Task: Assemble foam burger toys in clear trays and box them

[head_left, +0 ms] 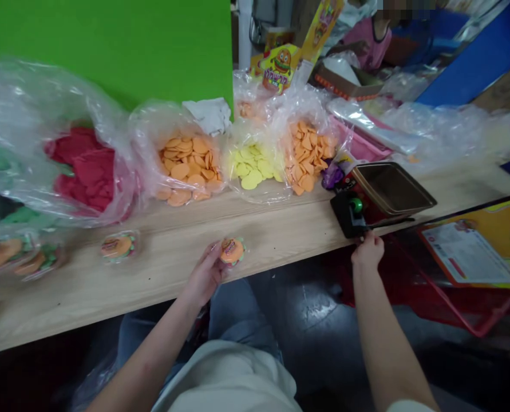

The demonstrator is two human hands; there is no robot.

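My left hand [208, 269] grips a small toy burger in clear plastic packaging [231, 252], held over the table's front edge. Its top is an orange disc with a printed label, and green and red show at the rim. Far to the right, the closed fingers of my right hand [367, 249] are at the lower edge of a black dispenser [348, 216] with a green roll [356, 205] in it. What those fingers pinch is too small to make out. Another packaged toy burger [118, 246] lies on the table left of my left hand.
Along the back of the table [276, 229] stand clear bags of red pieces [89, 171], orange discs [188, 160], yellow pieces [252, 166] and more orange pieces [307, 151]. A brown metal tin [398, 186] adjoins the dispenser. Packaged burgers [35, 260] lie far left. A person [368, 40] is behind.
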